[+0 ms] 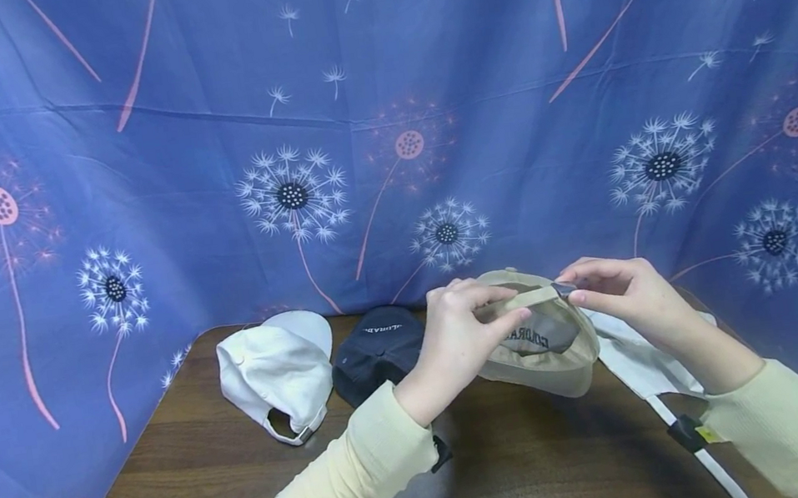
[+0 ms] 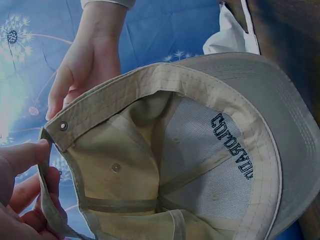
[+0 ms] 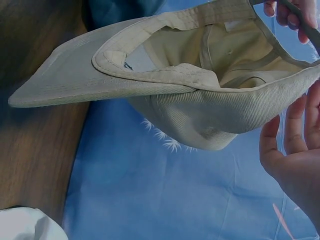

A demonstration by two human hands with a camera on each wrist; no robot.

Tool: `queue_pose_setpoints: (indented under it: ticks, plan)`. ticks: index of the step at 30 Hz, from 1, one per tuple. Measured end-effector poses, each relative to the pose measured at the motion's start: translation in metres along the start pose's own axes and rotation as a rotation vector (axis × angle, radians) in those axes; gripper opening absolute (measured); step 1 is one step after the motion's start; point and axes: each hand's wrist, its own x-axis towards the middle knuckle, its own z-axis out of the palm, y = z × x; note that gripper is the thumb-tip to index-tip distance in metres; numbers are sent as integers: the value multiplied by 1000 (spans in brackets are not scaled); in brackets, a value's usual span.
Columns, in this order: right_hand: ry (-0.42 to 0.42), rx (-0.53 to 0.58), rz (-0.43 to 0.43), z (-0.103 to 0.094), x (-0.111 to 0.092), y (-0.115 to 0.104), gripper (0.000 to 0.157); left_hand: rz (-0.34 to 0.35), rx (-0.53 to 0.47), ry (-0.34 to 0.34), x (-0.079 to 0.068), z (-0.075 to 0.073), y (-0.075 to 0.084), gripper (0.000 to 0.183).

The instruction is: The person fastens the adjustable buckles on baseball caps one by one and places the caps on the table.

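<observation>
A beige baseball cap (image 1: 547, 372) is held up above the table, its hollow inside facing me and its brim toward the lower side. Mirrored dark lettering (image 2: 232, 146) shows through inside its front panel. My left hand (image 1: 458, 329) pinches the cap's back strap (image 1: 532, 297) between thumb and fingers. At the strap's other end, my right hand (image 1: 627, 290) pinches around a dark buckle (image 1: 564, 289). A metal eyelet (image 2: 63, 126) sits at the cap's back edge in the left wrist view. The right fingertips are partly hidden behind the cap there.
On the brown wooden table (image 1: 197, 494), a white cap (image 1: 275, 375) lies at the left, beside a black cap (image 1: 375, 353). Another white cloth item (image 1: 635, 352) is partly behind my right arm. A blue dandelion-print curtain (image 1: 341, 38) hangs behind.
</observation>
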Motion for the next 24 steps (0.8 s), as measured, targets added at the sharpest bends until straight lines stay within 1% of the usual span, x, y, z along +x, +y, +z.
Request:
queue_pose_setpoints:
  ticks: [7,13,16,21,24]
  plan:
    - [-15,-29,-8,1,1,-4,20,-12,17,-35,1,-3,0,24]
    - [-47,-19,-76,1,2,-4,20,38,7,-36,3,-4,-1,23]
    - [-58,-26,-105,0,3,-4,21,48,7,-39,4,-5,-1,24]
    - [-69,-29,-103,1,3,-6,21,65,-4,-42,6,-4,1,24]
    - [-68,-41,-89,2,2,-7,21,57,-50,-41,7,-4,1,28]
